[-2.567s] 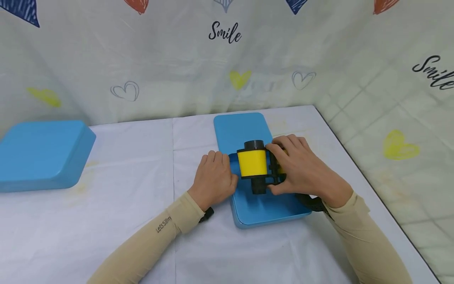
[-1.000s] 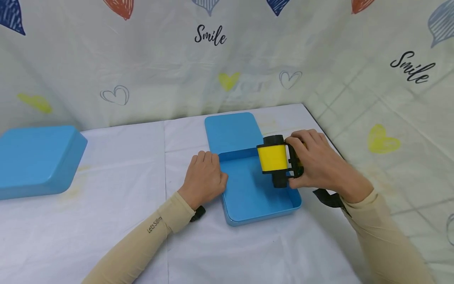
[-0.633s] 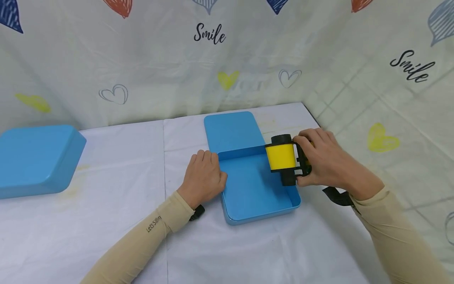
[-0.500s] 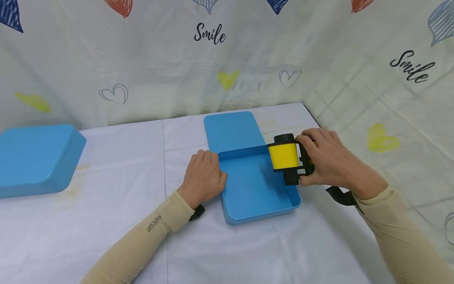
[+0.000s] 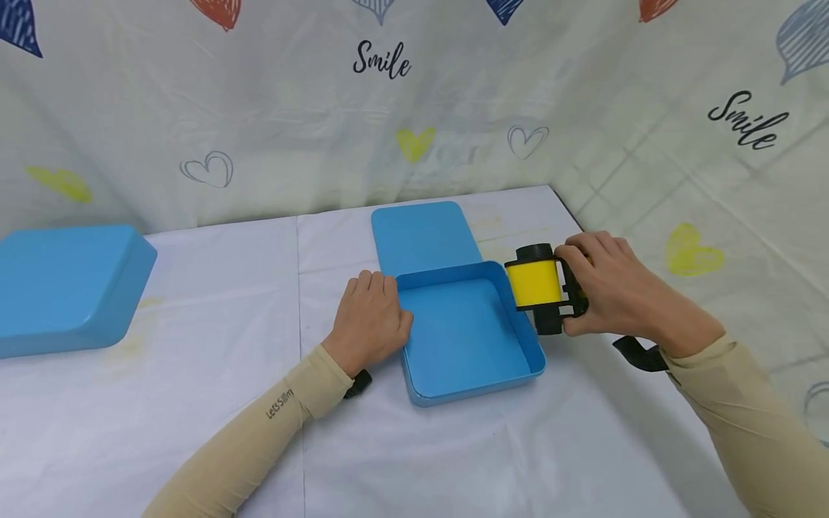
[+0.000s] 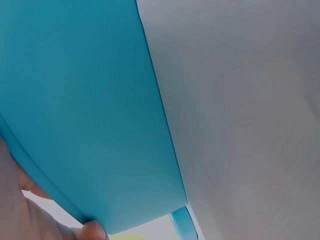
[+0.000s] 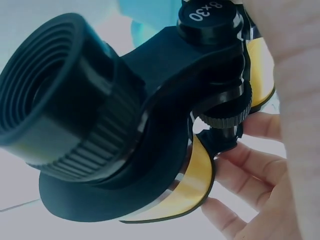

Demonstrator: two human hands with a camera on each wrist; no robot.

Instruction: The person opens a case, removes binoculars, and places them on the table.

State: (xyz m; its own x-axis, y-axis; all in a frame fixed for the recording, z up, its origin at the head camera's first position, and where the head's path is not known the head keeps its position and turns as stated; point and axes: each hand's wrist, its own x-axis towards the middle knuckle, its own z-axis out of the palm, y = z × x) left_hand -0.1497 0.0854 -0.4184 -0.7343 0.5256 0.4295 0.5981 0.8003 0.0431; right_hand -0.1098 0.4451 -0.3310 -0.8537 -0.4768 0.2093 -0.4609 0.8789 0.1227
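My right hand [image 5: 618, 288] grips a pair of yellow and black binoculars [image 5: 537, 283], raised just beyond the right wall of an open blue box [image 5: 466, 342]. In the right wrist view, the fingers [image 7: 255, 170] curl round the binoculars' middle [image 7: 175, 100], and "8x30" shows on the black knob end. At the box's left rim, toward its back corner, my left hand [image 5: 369, 316] holds the wall with curled fingers. The left wrist view shows the box's outer side [image 6: 95, 110] with the thumb and fingers at its edge. Nothing lies inside the box.
Directly behind the box is a flat blue panel [image 5: 424, 237]. A larger blue box-shaped piece [image 5: 58, 288] sits at the far left. White cloth [image 5: 259, 288] covers the table, with a printed curtain [image 5: 311, 129] at the back and right. A black band [image 5: 641, 354] hangs near the right wrist.
The right hand has carried the binoculars from over the box rightward past its right wall, uncovering the box's inside. My left hand keeps its hold on the rim; the whole view has shifted slightly.
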